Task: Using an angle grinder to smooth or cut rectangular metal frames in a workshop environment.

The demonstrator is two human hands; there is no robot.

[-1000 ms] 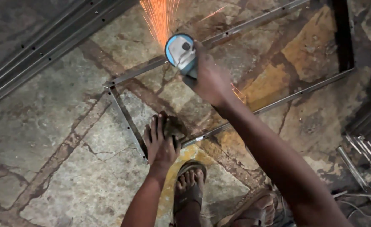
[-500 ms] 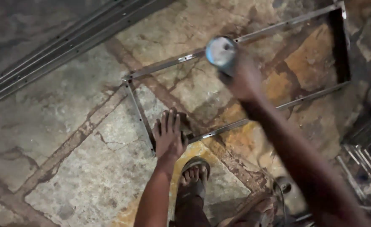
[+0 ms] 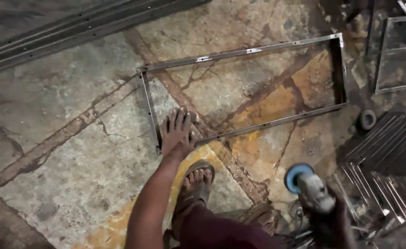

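left hand (image 3: 177,133) is pressing flat, fingers spread, on frame (image 3: 249,50) corner | right hand (image 3: 328,221) is gripping grinder (image 3: 306,185) beside frame

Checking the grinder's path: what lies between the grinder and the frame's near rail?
In the head view, only bare stone floor separates the angle grinder from the metal frame.

This was a metalworking shop, worked at floor level. A thin rectangular metal frame (image 3: 244,87) lay on a cracked, stained stone floor (image 3: 74,152). Long steel bars (image 3: 74,27) ran along the top edge, more cut strips (image 3: 387,161) were piled at right, and an angle grinder (image 3: 311,189) was in use.
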